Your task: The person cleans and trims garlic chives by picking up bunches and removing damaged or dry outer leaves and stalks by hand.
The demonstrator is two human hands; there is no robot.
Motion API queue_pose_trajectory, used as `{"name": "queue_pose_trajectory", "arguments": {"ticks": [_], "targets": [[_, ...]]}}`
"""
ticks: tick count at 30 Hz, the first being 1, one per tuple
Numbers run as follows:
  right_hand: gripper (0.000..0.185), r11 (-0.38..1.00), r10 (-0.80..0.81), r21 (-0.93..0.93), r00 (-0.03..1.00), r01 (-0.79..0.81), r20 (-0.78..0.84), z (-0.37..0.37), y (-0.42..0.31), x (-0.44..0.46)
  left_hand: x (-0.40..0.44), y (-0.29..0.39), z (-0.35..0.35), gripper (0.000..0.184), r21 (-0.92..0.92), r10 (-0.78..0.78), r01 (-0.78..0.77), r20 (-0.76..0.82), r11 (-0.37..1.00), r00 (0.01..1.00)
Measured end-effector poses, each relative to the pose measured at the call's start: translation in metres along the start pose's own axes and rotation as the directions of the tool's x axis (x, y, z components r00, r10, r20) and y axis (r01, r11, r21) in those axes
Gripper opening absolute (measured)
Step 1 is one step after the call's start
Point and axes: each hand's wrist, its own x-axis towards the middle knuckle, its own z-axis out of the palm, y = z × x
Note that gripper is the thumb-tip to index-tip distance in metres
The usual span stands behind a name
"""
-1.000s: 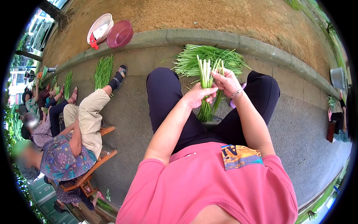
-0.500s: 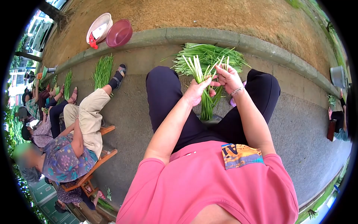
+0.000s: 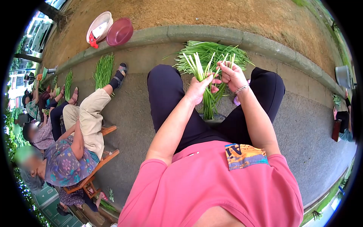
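Note:
My left hand [image 3: 199, 90] is wrapped around a bundle of garlic chives [image 3: 198, 67]; their pale stem ends point away from me and the green leaves hang down between my knees. Close beside it, my right hand [image 3: 233, 77], with a bracelet on the wrist, pinches a few chive stems [image 3: 233, 60] between thumb and fingers. On the ground just beyond both hands lies a large spread pile of green chives [image 3: 215, 53]. Part of a container rim [image 3: 217, 118] shows under the bundle, mostly hidden.
A concrete curb [image 3: 204, 33] runs behind the pile. At the far left stand a pale pink basin [image 3: 107, 19] and a dark red basin [image 3: 120, 32]. A seated person [image 3: 72, 159] is on my left, near another chive pile [image 3: 104, 72]. A metal pot [image 3: 343, 76] stands far right.
My hands have shifted slightly, and the stems in the right hand stand more upright and apart from the bundle. The view has tipped a little; the piles look unchanged.

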Motion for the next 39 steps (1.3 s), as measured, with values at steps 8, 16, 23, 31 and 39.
{"name": "queue_pose_trajectory", "arguments": {"ticks": [8,16,23,31,39], "targets": [[0.017,1.0,-0.002,-0.017,1.0,0.003,0.031,-0.004,-0.003,0.005,0.004,0.001,0.0,0.024,0.02,0.098,-0.097,-0.03,0.995,0.995],[0.019,0.996,-0.062,-0.068,0.996,0.058,-0.06,-0.002,-0.001,0.002,0.004,0.0,-0.002,0.014,0.037,0.188,-0.184,-0.119,0.982,0.975],[0.012,0.923,-0.111,-0.375,0.993,0.087,-0.043,0.005,0.007,0.003,0.009,-0.002,-0.004,0.011,0.005,0.181,-0.182,-0.152,0.983,0.972],[0.013,0.608,-0.384,-0.701,0.911,0.373,0.152,0.002,0.016,0.0,0.006,-0.007,-0.005,0.008,0.048,0.199,-0.194,-0.139,0.98,0.97],[0.012,0.119,-0.537,-0.841,0.747,0.528,0.393,0.008,0.014,-0.005,0.003,-0.005,-0.001,0.008,0.114,0.216,-0.197,-0.192,0.974,0.957]]}}
